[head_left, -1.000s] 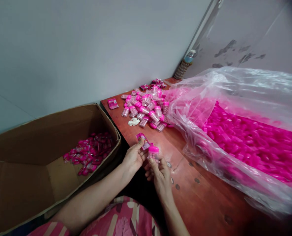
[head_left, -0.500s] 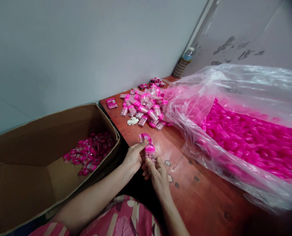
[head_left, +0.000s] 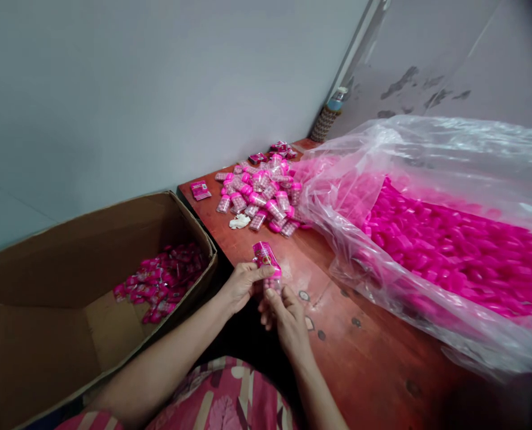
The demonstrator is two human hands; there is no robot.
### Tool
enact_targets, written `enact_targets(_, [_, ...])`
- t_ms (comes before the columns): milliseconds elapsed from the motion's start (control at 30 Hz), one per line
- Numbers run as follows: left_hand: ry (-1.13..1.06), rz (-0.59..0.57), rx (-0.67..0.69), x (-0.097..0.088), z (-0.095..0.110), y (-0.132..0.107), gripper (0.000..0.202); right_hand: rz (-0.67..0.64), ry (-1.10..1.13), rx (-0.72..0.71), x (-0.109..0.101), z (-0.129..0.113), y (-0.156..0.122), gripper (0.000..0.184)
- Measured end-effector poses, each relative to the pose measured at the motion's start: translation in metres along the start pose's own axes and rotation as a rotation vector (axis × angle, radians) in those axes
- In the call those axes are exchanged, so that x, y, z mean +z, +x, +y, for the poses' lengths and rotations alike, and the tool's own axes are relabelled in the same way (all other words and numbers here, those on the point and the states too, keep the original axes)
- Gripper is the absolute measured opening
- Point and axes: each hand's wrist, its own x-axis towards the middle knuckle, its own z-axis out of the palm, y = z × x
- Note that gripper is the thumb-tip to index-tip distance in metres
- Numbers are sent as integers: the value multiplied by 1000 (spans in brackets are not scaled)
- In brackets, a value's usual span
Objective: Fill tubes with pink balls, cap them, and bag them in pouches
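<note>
Beside the carton [head_left: 91, 251], left hand [head_left: 241, 283] pinches a printed sleeve [head_left: 265, 253], right hand [head_left: 290, 316] clamps a bottle [head_left: 272, 284] — fitting, apparently — and the next move wants steady pressure!

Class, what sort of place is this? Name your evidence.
Probably a small packing workspace: pink-capped containers piled on a red table, a clear plastic bag full of pink pieces, and a cardboard box holding pink packets.
</note>
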Motion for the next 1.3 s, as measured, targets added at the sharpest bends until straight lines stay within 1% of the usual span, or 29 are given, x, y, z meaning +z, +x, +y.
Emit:
enact_targets(67, [44, -2, 16, 0, 1, 0, 26, -84, 91, 48, -1, 1, 1, 28])
enact_targets(100, [72, -1, 24, 0, 1, -1, 25, -82, 75, 46, -1, 2, 2, 28])
enact_targets(133, [94, 2, 29, 1, 1, -1, 24, -45, 18, 26, -2, 3, 2, 28])
enact_targets(233, [86, 21, 33, 3, 0, -2, 22, 135, -224, -72, -2, 5, 2, 26])
enact_targets(267, [71, 19, 27, 4, 0, -3, 22, 155, -248, -86, -2, 6, 2, 26])
enact_targets(300, [59, 10, 18, 5, 1, -3, 22, 135, -224, -78, -2, 6, 2, 26])
enact_targets(400, [46, -32, -24, 5, 2, -5, 22, -50, 0, 15, -4, 4, 2, 27])
enact_targets(467, [40, -28, -50, 3, 3, -4, 22, -122, 84, 54, -4, 4, 3, 27])
enact_targets(533, [46, -3, -54, 2, 3, -3, 24, -95, 22, 32, -5, 4, 4, 27])
enact_targets(633, [58, 26, -23, -1, 1, 0, 24, 32, -185, -41, -3, 4, 5, 25])
enact_targets(667, [60, 17, -13, -2, 0, 0, 24, 44, -205, -48, -3, 4, 5, 24])
enact_targets(700, [59, -3, -6, -3, 0, 0, 23, 21, -177, -37, -3, 4, 5, 24])
enact_targets(800, [74, -107, -21, -8, 3, -3, 22, -167, 68, 46, -3, 6, 4, 26])
enact_targets(833, [83, -140, -38, -9, 5, -4, 22, -210, 131, 66, -3, 7, 4, 26])
enact_targets(867, [93, -163, -55, -10, 6, -5, 22, -225, 156, 76, -3, 8, 3, 26])
enact_targets(900, [102, -176, -70, -10, 6, -6, 22, -207, 139, 69, -3, 9, 3, 26])
enact_targets(967, [106, -172, -79, -8, 5, -7, 22, -106, 22, 23, -2, 10, 2, 26])
enact_targets(1033, [99, -136, -68, -6, 1, -8, 22, 9, -104, -28, -2, 10, 2, 24])
enact_targets(1067, [97, -111, -57, -4, -2, -8, 23, 40, -136, -42, -1, 9, 2, 24])
enact_targets(1100, [97, -84, -44, -2, -4, -8, 24, 41, -135, -40, -2, 9, 2, 25])
enact_targets(1133, [95, -56, -30, 0, -6, -9, 25, 12, -100, -24, -2, 7, 3, 25])
enact_targets(1200, [70, -17, 4, 2, -8, -10, 27, -79, 41, 30, -4, 5, 4, 27])
enact_targets(1267, [15, -18, 27, 4, -8, -11, 28, -138, 163, 70, -5, 3, 6, 27])
enact_targets(1300, [-12, -27, 30, 4, -7, -12, 30, -142, 182, 76, -6, 2, 6, 27])
